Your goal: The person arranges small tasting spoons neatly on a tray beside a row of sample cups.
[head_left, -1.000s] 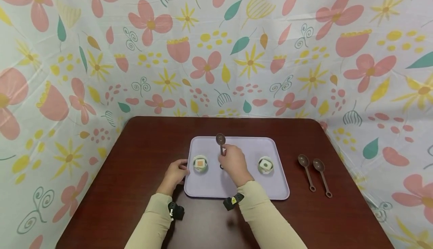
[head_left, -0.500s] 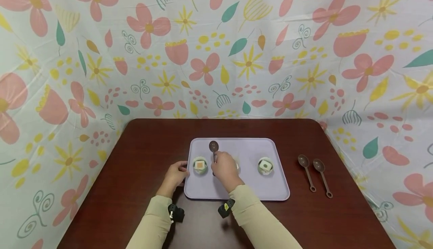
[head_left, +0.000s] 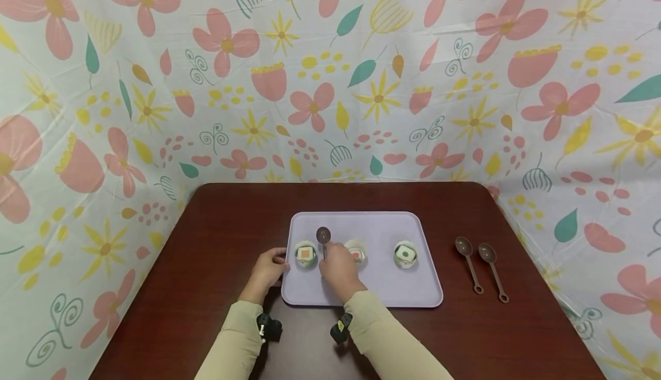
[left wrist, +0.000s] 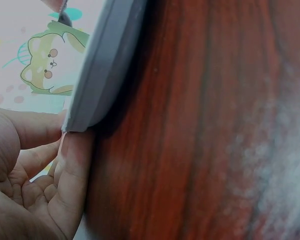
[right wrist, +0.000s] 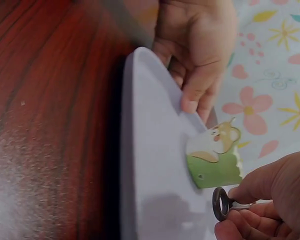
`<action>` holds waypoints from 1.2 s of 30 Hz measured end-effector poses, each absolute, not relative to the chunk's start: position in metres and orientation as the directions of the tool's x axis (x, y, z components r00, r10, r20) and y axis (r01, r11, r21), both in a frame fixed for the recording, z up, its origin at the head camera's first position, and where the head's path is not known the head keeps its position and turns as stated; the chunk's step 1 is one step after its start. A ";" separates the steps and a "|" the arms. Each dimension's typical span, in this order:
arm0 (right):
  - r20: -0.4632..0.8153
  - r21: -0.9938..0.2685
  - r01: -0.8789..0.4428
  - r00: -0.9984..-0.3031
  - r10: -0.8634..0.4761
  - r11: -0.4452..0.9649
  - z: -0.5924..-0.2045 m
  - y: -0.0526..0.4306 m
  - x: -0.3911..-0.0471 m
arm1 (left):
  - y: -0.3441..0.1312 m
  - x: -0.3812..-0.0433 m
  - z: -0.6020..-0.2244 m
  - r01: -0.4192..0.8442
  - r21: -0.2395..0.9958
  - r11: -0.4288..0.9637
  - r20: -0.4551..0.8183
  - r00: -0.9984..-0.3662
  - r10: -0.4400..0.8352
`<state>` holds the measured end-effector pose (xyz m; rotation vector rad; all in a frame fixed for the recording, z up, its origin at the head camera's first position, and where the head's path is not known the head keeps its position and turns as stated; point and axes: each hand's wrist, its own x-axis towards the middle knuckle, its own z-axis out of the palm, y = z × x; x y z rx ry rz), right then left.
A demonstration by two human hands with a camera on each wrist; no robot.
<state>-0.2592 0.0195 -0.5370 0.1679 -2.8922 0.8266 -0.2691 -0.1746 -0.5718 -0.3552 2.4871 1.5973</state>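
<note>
My left hand [head_left: 265,271] grips the left edge of a lilac tray [head_left: 382,285], thumb at the rim and a finger below it. My right hand [head_left: 341,272] holds a brown measuring spoon [head_left: 323,235] by its handle, bowl pointing away. The ring end of the spoon handle [right wrist: 221,203] shows in the right wrist view. The spoon is over the tray between the left paper cup [head_left: 306,254] and the middle paper cup [head_left: 356,251], which the right hand partly hides. In the left wrist view the left cup [left wrist: 55,60] bears a cartoon animal on green.
A third paper cup [head_left: 405,254] stands on the tray's right side. Two more brown measuring spoons, a left one [head_left: 463,246] and a right one [head_left: 487,253], lie on the dark wooden table [head_left: 227,225] right of the tray. A flowered cloth [head_left: 330,110] hangs behind.
My right hand has moved left and a little nearer with the spoon, bringing the middle cup partly into view. My left hand keeps its place at the tray's edge.
</note>
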 end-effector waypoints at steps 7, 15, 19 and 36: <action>0.165 -0.491 -0.142 -0.984 -0.068 0.860 -0.547 0.017 -0.258 | -0.174 -0.267 -0.572 -0.282 0.873 0.397 -0.260 -0.959 -0.108; 0.146 -0.466 -0.123 -0.987 -0.061 0.876 -0.561 0.014 -0.262 | -0.174 -0.267 -0.573 -0.282 0.872 0.401 -0.261 -0.959 -0.107; 0.149 -0.462 -0.130 -0.986 -0.068 0.877 -0.565 0.014 -0.262 | -0.174 -0.267 -0.575 -0.283 0.873 0.397 -0.262 -0.959 -0.108; 0.158 -0.476 -0.118 -0.986 -0.047 0.872 -0.565 0.011 -0.261 | -0.175 -0.268 -0.578 -0.268 0.881 0.389 -0.245 -0.963 -0.107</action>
